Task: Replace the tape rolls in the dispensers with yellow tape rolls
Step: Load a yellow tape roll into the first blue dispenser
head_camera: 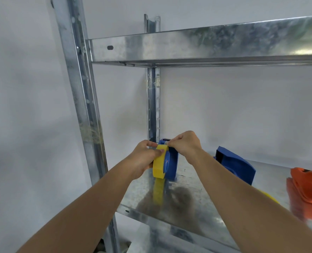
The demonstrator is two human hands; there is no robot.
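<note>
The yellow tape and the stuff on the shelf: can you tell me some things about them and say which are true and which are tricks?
1. The left hand holds the yellow tape roll. True.
2. The yellow roll is at a green dispenser. False: it is at a blue dispenser.
3. The right hand pinches near the top of that dispenser. True.
4. A second blue dispenser stands further right on the metal shelf. True.
5. The orange dispenser sits on the upper shelf. False: it stands on the same shelf, at the right edge of the view.
</note>
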